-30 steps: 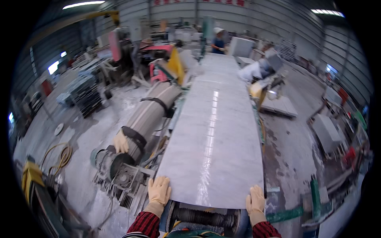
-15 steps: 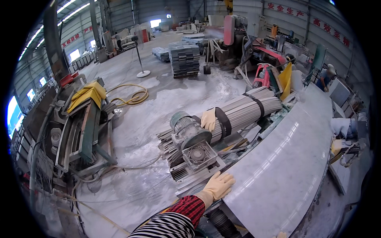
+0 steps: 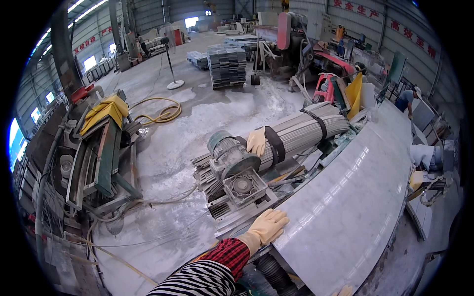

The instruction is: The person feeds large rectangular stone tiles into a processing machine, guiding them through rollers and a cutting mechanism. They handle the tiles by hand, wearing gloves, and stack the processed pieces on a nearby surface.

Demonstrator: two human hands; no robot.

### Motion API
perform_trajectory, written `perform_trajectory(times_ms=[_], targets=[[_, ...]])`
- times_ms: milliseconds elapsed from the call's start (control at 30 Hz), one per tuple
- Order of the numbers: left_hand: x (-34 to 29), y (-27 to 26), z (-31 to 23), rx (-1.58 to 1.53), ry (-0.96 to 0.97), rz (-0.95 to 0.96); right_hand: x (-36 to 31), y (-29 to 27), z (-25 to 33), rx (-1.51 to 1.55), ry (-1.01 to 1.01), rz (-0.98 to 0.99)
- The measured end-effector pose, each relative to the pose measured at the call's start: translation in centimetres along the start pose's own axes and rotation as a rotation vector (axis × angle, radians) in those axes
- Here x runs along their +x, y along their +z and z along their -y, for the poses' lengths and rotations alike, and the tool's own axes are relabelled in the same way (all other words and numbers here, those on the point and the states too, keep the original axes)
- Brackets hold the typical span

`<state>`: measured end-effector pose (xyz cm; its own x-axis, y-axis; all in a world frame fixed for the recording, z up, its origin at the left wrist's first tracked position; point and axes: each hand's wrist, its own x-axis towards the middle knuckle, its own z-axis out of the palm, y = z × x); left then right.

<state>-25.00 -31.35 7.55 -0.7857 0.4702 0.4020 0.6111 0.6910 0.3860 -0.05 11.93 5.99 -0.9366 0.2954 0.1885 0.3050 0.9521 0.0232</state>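
Note:
My left hand (image 3: 269, 228), in a cream rubber glove, lies at the near left corner of a long polished pale stone slab (image 3: 340, 207). Its fingers are stretched out over the slab's edge and it holds nothing. Of my right hand (image 3: 344, 291) only gloved fingertips show at the lower rim, extended against the slab's near end; the rest is out of the picture. Just beyond my left hand sits a dusty electric motor (image 3: 227, 153) with a square gearbox (image 3: 243, 186). Another cream glove (image 3: 256, 141) lies beside the motor, on a strapped bundle of thin grey strips (image 3: 306, 129).
A black ribbed bellows (image 3: 274, 274) sits below the slab's near corner. Metal frames with a yellow cover (image 3: 106, 112) stand at left, near a coiled yellow hose (image 3: 165, 116). Stacked stone blocks (image 3: 226, 66) stand farther back. A person (image 3: 406, 102) bends near the slab's far end.
The view has shifted slightly. My left hand stays on the slab's corner, and more of my right fingertips shows. The person at the far right has bent over.

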Motion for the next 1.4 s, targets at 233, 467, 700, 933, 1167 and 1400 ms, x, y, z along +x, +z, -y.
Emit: perform_trajectory(times_ms=[233,467,700,933,1167,1400], targets=[[-0.4,0.0,0.0,0.019,-0.009,0.009,-1.1,1.8,-1.6,0.085,-0.139,-0.135],[-0.5,-0.5,-0.1,0.003,0.003,0.024,-0.9,0.8,-1.2,0.082,0.039,0.121],[-0.7,-0.6,-0.3,0.016,-0.005,0.030,-1.0,-0.6,-0.5,0.059,-0.051,0.071],[-0.9,-0.5,-0.2,0.038,0.027,-0.030,-1.2,-2.1,0.8,0.105,-0.047,0.013],[-1.4,-0.6,-0.2,0.014,0.037,-0.058,-1.4,-1.9,0.6,0.109,-0.067,0.001],[-1.3,-1.1,-0.5,0.023,0.030,-0.032,-1.6,-1.9,0.8,0.080,-0.066,-0.026]])
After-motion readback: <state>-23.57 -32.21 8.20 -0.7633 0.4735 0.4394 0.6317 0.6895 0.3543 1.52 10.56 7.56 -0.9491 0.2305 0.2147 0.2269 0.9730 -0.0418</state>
